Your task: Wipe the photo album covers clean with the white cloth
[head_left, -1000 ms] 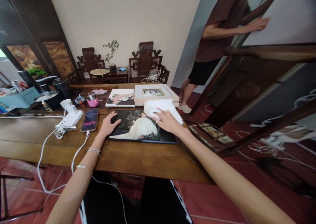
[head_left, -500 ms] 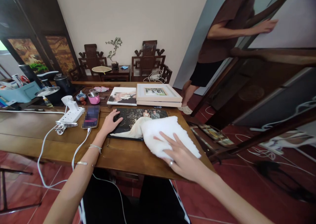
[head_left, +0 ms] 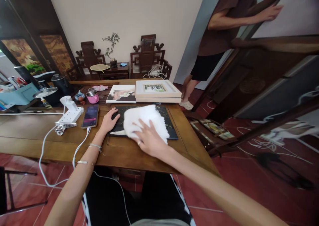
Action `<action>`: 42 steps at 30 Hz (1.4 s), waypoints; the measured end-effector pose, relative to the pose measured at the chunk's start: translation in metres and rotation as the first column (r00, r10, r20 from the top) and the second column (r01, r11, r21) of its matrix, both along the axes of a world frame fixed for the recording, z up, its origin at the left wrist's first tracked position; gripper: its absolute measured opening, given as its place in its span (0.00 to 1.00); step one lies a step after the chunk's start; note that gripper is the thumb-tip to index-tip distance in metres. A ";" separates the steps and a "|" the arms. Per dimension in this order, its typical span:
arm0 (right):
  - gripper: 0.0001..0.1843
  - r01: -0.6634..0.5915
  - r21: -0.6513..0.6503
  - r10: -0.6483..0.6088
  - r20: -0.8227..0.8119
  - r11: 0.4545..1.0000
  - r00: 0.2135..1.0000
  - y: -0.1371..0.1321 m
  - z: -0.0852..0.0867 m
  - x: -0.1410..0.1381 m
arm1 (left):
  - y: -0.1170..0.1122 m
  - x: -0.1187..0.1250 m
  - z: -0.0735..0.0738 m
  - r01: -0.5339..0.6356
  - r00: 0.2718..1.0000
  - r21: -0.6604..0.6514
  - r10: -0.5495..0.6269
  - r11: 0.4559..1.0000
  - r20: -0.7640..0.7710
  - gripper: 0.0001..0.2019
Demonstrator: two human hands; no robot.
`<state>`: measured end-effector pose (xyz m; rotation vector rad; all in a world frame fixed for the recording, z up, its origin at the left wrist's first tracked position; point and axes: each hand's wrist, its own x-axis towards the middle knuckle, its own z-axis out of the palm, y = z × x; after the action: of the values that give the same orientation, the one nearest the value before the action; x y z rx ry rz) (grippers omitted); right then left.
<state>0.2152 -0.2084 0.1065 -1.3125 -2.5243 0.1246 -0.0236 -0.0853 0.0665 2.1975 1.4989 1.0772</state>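
A dark wedding photo panel point(head_left: 171, 133) lies flat on the wooden table, much of its picture covered by a white fluffy cloth point(head_left: 139, 114). My right hand point(head_left: 149, 138) presses flat on the cloth with its fingers spread; a ring shows on one finger. The cloth covers the panel's middle and hangs over its near edge. At the panel's left edge rests my left hand point(head_left: 109, 121), its fingers apart and the fingertips touching the dark surface. Part of a pale dress shows between my hands.
Behind the panel lie stacked frames point(head_left: 159, 95) and a photo board point(head_left: 121, 94). To the left are a phone point(head_left: 90, 115) on a white cable, a power strip point(head_left: 72, 113) and a pink cup point(head_left: 92, 97). Another person point(head_left: 224, 30) stands beyond the table's right end.
My right hand has slid the white cloth leftward and away from me, from the panel's near right corner to its middle. The left hand stays at the left edge.
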 end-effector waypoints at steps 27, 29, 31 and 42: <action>0.21 -0.027 0.009 0.027 -0.013 1.000 1.000 0.049 0.012 0.042 | 0.007 -0.004 0.002 -0.007 1.000 0.016 0.008 1.000 -0.031 0.19; 0.23 0.142 0.015 -0.142 -0.024 0.990 0.990 0.058 0.011 0.055 | 0.007 -0.004 0.002 -0.011 1.000 0.017 0.012 1.000 -0.023 0.19; 0.24 0.283 0.025 -0.282 -0.024 0.959 0.959 0.065 0.007 0.062 | 0.008 -0.004 0.002 -0.013 1.000 0.019 0.014 1.000 -0.017 0.18; 0.20 0.016 0.047 -0.017 0.028 0.999 0.999 0.022 0.007 0.007 | 0.005 -0.004 0.003 -0.018 1.000 0.019 0.018 1.000 -0.016 0.19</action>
<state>0.2227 -0.1865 0.1138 -1.3260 -2.5234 0.0431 -0.0274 -0.0801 0.0691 2.2152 1.5242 1.0860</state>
